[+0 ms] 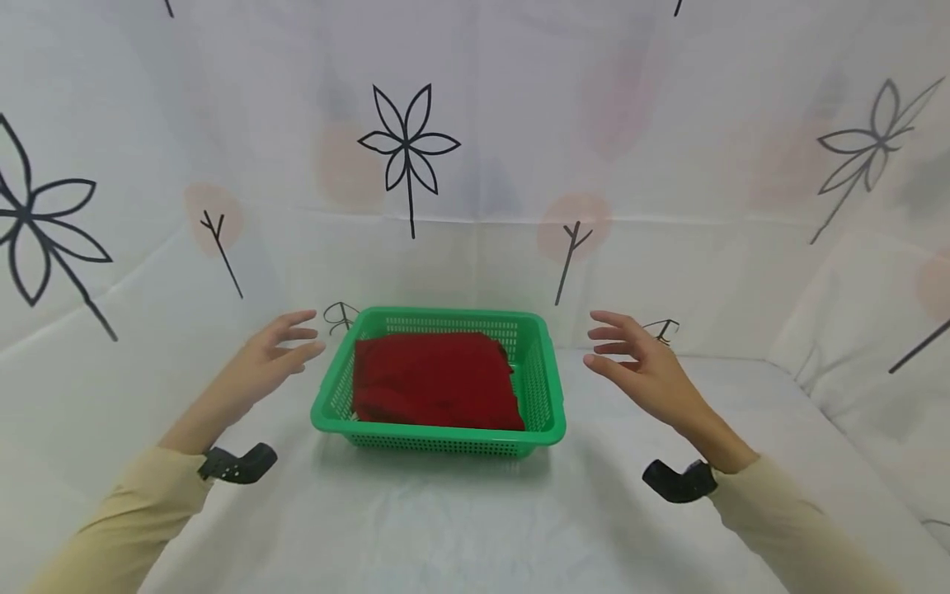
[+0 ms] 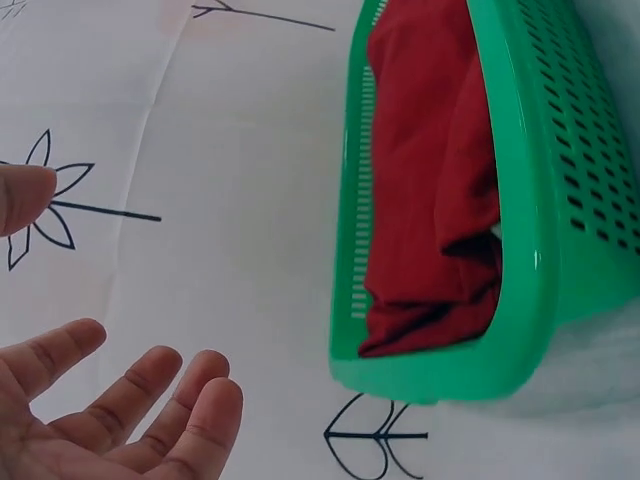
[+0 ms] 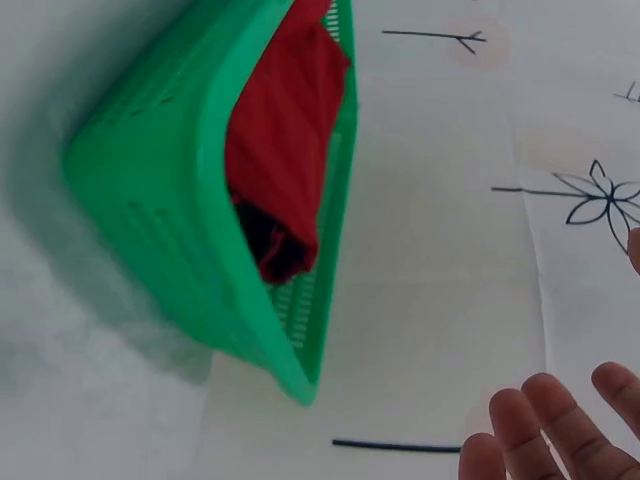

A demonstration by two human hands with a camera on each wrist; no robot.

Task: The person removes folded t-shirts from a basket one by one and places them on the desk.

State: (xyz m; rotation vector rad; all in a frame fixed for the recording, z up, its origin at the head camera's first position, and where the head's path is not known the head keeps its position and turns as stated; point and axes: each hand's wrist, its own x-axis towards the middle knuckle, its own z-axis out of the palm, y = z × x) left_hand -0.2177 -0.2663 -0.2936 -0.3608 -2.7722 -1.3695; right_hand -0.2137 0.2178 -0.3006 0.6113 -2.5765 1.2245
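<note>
A green plastic basket [image 1: 438, 437] with slotted walls stands on the white surface in the head view. Folded red cloth [image 1: 438, 379] lies inside it, mostly toward the left and middle. My left hand [image 1: 278, 351] hovers to the left of the basket, fingers spread and holding nothing. On the other side my right hand [image 1: 631, 359] is held up with its fingers loosely bent and apart from the rim. In the left wrist view the cloth [image 2: 430, 180] shows soft folds near the basket's end. A rolled, darker fold of the cloth [image 3: 280, 240] appears in the right wrist view.
White fabric with black flower drawings [image 1: 406, 144] and pale pink spots hangs behind the basket and at both sides. The white surface [image 1: 445, 528] extends in front of the basket. Each wrist wears a black camera mount [image 1: 241, 464].
</note>
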